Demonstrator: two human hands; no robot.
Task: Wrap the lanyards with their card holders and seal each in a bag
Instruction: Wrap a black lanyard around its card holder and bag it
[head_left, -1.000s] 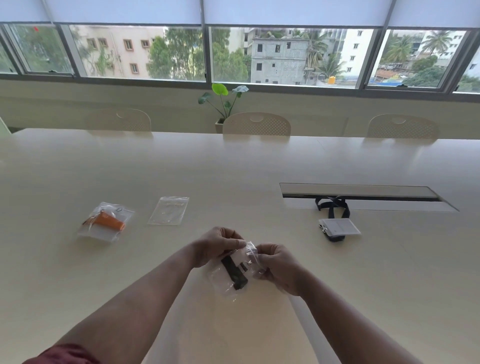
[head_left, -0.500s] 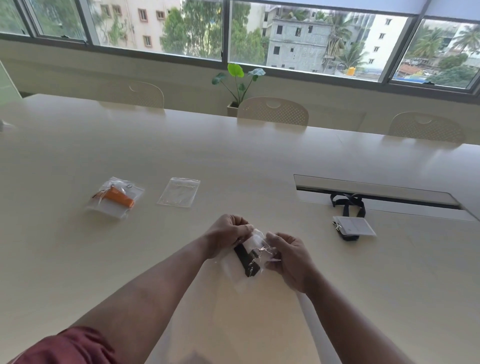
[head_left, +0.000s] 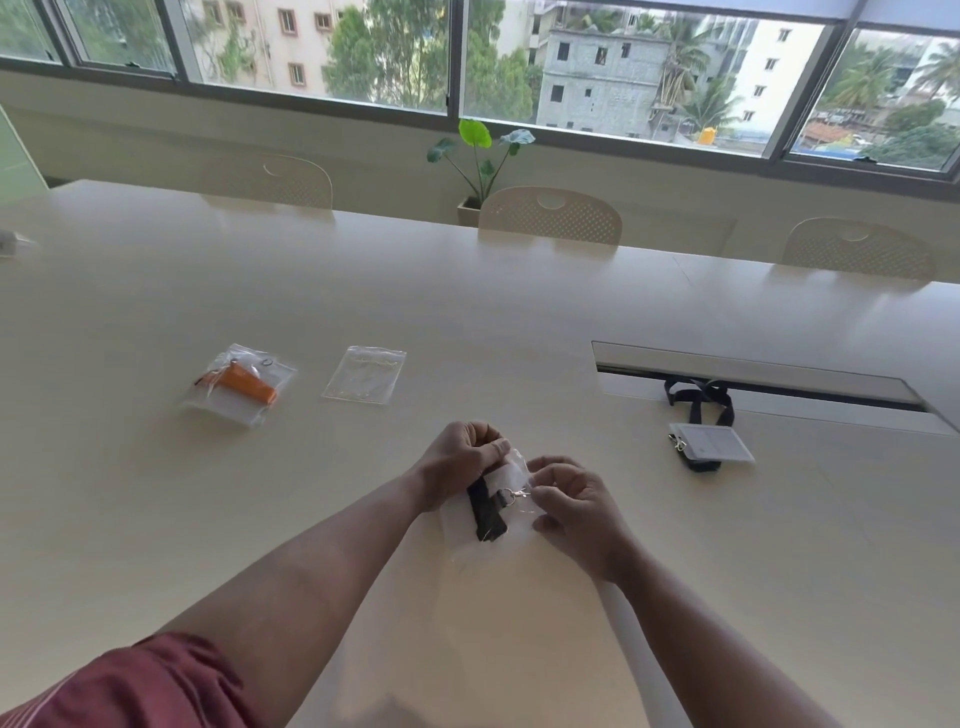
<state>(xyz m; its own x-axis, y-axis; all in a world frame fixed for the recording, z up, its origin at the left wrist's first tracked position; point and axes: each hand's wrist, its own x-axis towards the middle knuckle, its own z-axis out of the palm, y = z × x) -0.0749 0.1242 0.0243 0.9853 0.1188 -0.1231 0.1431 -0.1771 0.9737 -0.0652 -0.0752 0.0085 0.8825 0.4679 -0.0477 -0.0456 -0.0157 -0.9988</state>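
Fingers (head_left: 496, 448) of the left hand (head_left: 457, 462) were curled and pinched the upper edge of a clear bag (head_left: 485, 540), just below centre of the frame. Right hand (head_left: 576, 506) sat beside it, its fingertips curled and pinching the same bag at its right side. Both hands held the bag just above the table (head_left: 519, 312); whether its lower corner touched the surface could not be told. Inside the bag: a black lanyard (head_left: 485, 512), wrapped into a short bundle, with a silver clip (head_left: 515, 494) at its upper end and a pale card holder (head_left: 501, 475) behind it. Whether the bag's mouth was sealed could not be told.

Left forearm ran down to a dark red sleeve (head_left: 140, 686) in the lower left corner.

Left of centre, flat on the table: an empty clear bag (head_left: 364, 375). Further left, well apart from the hands: a bagged orange lanyard (head_left: 240, 385), a metal ring showing at its top.

Right of centre: a second card holder (head_left: 710, 442) lay on the table with a loose black strap (head_left: 698, 397) attached, the strap reaching up to the edge of a long recessed slot (head_left: 753, 382) in the tabletop.

Along the upper frame: three cream chairs (head_left: 550, 215) at the far side, a potted plant (head_left: 480, 156) behind the middle one, and windows (head_left: 597, 67) facing buildings and trees.
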